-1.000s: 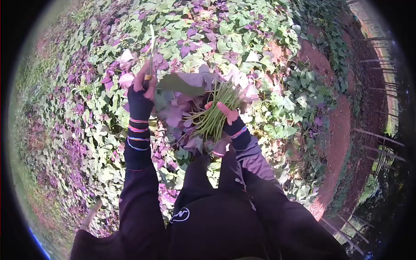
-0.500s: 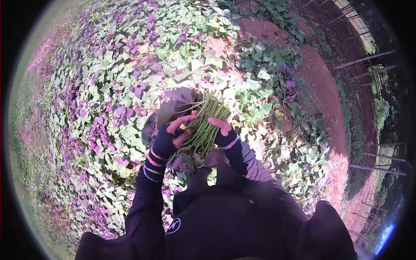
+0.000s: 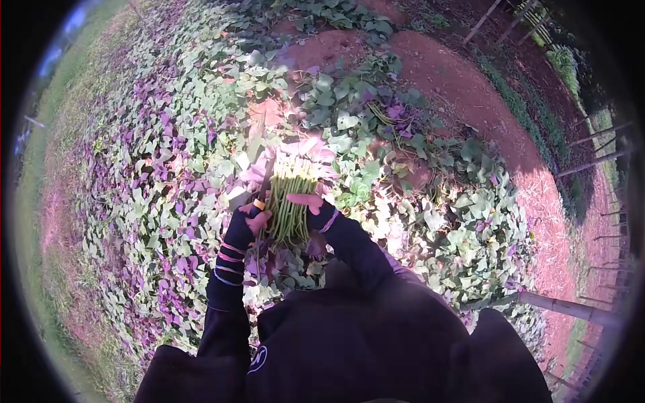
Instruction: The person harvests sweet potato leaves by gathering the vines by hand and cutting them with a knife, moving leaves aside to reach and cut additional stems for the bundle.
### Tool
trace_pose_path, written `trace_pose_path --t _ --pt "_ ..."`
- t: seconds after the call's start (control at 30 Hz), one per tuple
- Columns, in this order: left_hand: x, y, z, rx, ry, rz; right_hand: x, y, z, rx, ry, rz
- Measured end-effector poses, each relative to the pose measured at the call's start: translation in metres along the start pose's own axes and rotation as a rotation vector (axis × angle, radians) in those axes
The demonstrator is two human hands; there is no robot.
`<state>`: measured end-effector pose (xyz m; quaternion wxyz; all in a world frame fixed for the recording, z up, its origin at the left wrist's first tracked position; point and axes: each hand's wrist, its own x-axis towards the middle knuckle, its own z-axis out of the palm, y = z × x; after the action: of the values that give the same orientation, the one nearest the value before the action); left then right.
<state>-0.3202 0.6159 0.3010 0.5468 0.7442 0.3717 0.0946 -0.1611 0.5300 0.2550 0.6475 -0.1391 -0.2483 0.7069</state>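
A thick bunch of long green stems point(image 3: 290, 205) stands roughly upright between my hands, cut ends lined up at the top. My right hand point(image 3: 313, 203) grips its right side, thumb laid across the front and the other fingers hidden behind. Against the left side, my left hand point(image 3: 254, 220) is closed on a dark, narrow knife point(image 3: 267, 176) with an orange band near the fingers; the blade points up beside the stems. Purple-tinted leaves point(image 3: 316, 149) show behind the bunch. Both hands wear dark fingerless coverings with coloured bands at the wrists.
Low green and purple leafy vines point(image 3: 181, 195) cover the ground around me. To the right runs a bare reddish soil path point(image 3: 463, 87), with wooden poles point(image 3: 571, 307) beyond it. A small pile of cut stems point(image 3: 386, 117) lies on the vines ahead.
The bunch has gone from slanted to nearly upright, its stems more even. My left fingers have come off its front to its left side, and the knife now shows clearly. The view has turned.
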Motion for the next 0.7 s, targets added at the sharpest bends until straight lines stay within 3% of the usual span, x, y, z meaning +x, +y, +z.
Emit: trace_pose_path --t 0.03,0.1,0.13,0.17,0.2,0.23,0.27,0.3,0.37,0.4,0.43,0.5,0.53,0.57,0.63,0.67,0.7 --pt "0.011 0.009 0.003 -0.024 -0.064 -0.015 -0.002 -0.010 -0.002 0.097 0.026 0.013" --pt "0.025 0.036 0.014 -0.178 -0.064 -0.134 -0.008 -0.032 -0.010 0.226 -0.251 -0.091" --pt "0.034 0.047 0.020 -0.055 -0.022 -0.218 -0.016 -0.031 -0.015 0.232 -0.027 -0.122" --pt "0.041 0.056 0.026 0.069 0.024 -0.302 -0.022 -0.036 -0.026 0.133 -0.052 -0.189" --pt "0.053 0.046 0.037 0.239 0.141 -0.175 -0.027 -0.040 -0.027 0.175 0.079 -0.209" --pt "0.062 0.052 0.048 0.173 0.206 0.405 -0.028 -0.042 -0.030 0.219 0.207 -0.229" --pt "0.067 0.056 0.058 0.222 0.268 0.514 -0.018 -0.033 -0.055 0.255 0.158 -0.282" --pt "0.064 0.079 0.072 0.269 0.328 0.621 -0.021 -0.052 -0.036 0.252 0.150 -0.294" --pt "0.056 0.119 0.092 0.303 0.191 0.748 -0.043 -0.106 0.027 0.072 -0.192 -0.475" --pt "0.056 0.134 0.102 0.236 0.142 0.817 -0.059 -0.077 -0.009 -0.258 0.531 -0.433" --pt "0.070 0.130 0.109 0.297 0.212 1.011 -0.053 -0.062 -0.074 -0.268 0.393 -0.432" --pt "0.079 0.141 0.123 0.396 0.232 0.863 -0.069 -0.088 -0.031 0.259 0.449 -0.479" --pt "0.089 0.139 0.125 0.394 0.203 0.901 -0.073 -0.104 -0.009 0.455 0.248 -0.482" --pt "0.099 0.139 0.127 0.405 0.175 0.991 -0.075 -0.114 0.004 0.286 0.302 -0.558" --pt "0.100 0.155 0.126 0.426 0.056 0.868 -0.076 -0.128 0.030 0.180 0.460 -0.684" --pt "0.105 0.159 0.120 0.703 0.122 1.257 -0.077 -0.119 0.001 0.206 0.454 -0.658" --pt "0.112 0.161 0.120 0.702 0.070 1.265 -0.077 -0.122 0.000 0.148 0.504 -0.665"
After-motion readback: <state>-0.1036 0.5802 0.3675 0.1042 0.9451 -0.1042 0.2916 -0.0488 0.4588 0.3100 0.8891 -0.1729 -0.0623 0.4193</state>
